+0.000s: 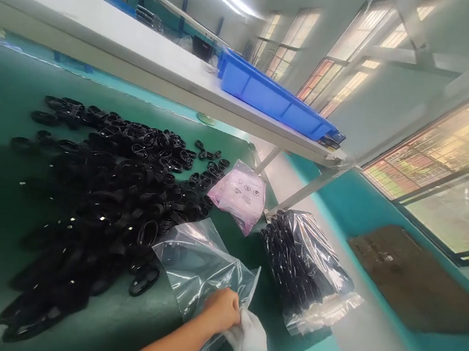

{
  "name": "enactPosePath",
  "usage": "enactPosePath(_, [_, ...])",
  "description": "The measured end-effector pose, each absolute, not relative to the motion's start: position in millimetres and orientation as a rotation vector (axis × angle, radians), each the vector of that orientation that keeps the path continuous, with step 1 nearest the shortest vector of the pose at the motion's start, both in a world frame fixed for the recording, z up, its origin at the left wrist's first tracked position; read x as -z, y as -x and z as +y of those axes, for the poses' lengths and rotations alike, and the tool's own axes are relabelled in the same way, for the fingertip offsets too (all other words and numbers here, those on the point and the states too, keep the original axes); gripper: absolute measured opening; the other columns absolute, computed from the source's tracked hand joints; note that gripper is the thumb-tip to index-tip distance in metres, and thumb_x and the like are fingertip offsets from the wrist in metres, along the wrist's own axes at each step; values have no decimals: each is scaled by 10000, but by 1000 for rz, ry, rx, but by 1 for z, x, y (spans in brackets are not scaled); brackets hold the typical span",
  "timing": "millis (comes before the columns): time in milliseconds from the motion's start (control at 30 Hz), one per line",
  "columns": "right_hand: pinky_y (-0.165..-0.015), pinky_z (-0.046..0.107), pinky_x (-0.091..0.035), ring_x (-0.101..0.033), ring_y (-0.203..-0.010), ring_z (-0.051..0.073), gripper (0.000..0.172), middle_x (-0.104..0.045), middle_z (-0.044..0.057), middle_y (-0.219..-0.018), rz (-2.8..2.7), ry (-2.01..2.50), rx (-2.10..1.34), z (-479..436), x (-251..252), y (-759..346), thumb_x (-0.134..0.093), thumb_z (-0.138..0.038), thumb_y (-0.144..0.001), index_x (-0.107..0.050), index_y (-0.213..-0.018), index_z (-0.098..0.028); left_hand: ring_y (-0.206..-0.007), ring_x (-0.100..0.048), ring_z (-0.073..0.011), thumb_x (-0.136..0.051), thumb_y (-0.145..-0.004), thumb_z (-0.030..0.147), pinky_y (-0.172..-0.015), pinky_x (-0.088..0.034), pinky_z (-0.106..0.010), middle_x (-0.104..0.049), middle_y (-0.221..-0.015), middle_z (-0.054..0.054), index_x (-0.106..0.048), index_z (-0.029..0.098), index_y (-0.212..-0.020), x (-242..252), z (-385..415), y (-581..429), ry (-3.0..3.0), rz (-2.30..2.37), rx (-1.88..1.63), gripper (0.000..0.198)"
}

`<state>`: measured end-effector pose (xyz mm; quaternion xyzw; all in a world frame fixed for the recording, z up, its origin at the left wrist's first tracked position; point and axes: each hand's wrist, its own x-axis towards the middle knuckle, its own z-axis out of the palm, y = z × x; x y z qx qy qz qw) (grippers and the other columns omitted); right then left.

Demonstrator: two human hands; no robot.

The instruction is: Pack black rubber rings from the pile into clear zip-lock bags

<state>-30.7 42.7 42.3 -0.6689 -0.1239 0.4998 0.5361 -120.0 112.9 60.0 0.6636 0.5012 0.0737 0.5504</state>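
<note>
A clear plastic bag [201, 263] lies on the green table, and both hands are at its near right edge. My left hand [223, 309], bare, is closed with its fingers pinching the bag's edge. Against it, my right hand [250, 339], in a white glove, is closed on the same edge. The fingertips meet there and partly hide one another. Left of the bag spreads a large heap of black loop-shaped pieces [114, 200], some of them stacked. One loose black loop [144, 280] rests near the bag's left side.
A filled clear bag of black pieces [304, 265] lies to the right. Behind my hands sits a pink printed plastic bag [241, 193]. A white raised shelf [145, 66] crosses the back, carrying a blue bin [275, 97]. Flattened brown cardboard [415, 274] is at far right.
</note>
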Motion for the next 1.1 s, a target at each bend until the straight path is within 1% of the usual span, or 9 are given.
enactPosePath(133, [-547, 303, -505, -620, -571, 181, 464, -605, 9, -589, -136, 1681, -1219, 50, -53, 30, -720, -522, -492, -508, -723, -180, -676, -569, -166, -575, -546, 189, -613, -402, -267, -607, -626, 1, -582, 184, -576, -57, 114, 118, -1525, 1181, -213, 31])
enactPosePath(300, [-559, 319, -506, -622, -555, 188, 452, -596, 14, -534, -160, 1662, -1252, 48, -60, 26, -699, -526, -506, -504, -686, -161, -479, -532, -110, -550, -639, 244, -513, -428, -233, -541, -494, 31, -554, 165, -593, -52, 116, 117, -1346, 1013, -172, 92])
enactPosePath(433, [-568, 313, -503, -624, -563, 180, 423, -603, 19, -546, -168, 1601, -1258, 48, -63, 29, -675, -513, -542, -507, -699, -158, -444, -509, -94, -581, -624, 263, -477, -420, -222, -528, -486, 42, -527, 159, -589, -53, 119, 118, -1260, 952, -182, 122])
enactPosePath(600, [-523, 262, -479, -590, -529, 139, 428, -578, -10, -540, -241, 1617, -1211, 54, -64, 33, -680, -510, -535, -513, -702, -153, -457, -489, -92, -610, -613, 323, -508, -401, -228, -494, -474, 56, -502, 162, -579, -55, 122, 116, -1307, 991, -243, 196])
enactPosePath(733, [-492, 246, -457, -554, -493, 119, 388, -559, -20, -541, -287, 1541, -1171, 58, -60, 31, -617, -514, -591, -514, -712, -159, -471, -490, -94, -545, -686, 367, -517, -385, -225, -505, -504, 46, -508, 159, -624, -58, 123, 112, -1345, 1009, -249, 220])
enactPosePath(833, [-427, 228, -421, -505, -448, 108, 293, -514, -28, -522, -453, 1732, -1090, 59, -57, 25, -511, -474, -679, -485, -685, -182, -538, -517, -109, -457, -755, 326, -542, -375, -226, -547, -581, 24, -510, 170, -677, -66, 120, 109, -1479, 1106, -264, 182])
enactPosePath(933, [-383, 215, -385, -452, -419, 104, 209, -444, -45, -485, -605, 1908, -982, 58, -55, 18, -440, -393, -719, -419, -621, -210, -641, -558, -153, -390, -789, 280, -582, -356, -254, -605, -690, -11, -531, 194, -725, -75, 116, 105, -1867, 1261, -180, 178])
enactPosePath(1000, [-388, 215, -377, -435, -414, 105, 183, -417, -52, -469, -651, 1930, -966, 58, -54, 13, -404, -353, -735, -400, -613, -218, -664, -572, -171, -346, -812, 280, -581, -343, -260, -620, -706, -32, -545, 193, -713, -80, 115, 103, -2049, 1213, -56, 238])
enactPosePath(1100, [-446, 221, -375, -454, -459, 115, 164, -448, -40, -496, -752, 1997, -904, 56, -57, 3, -406, -324, -741, -421, -615, -219, -648, -578, -149, -315, -823, 248, -569, -332, -235, -618, -665, -23, -545, 187, -667, -85, 118, 101, -2115, 1040, 2, 284])
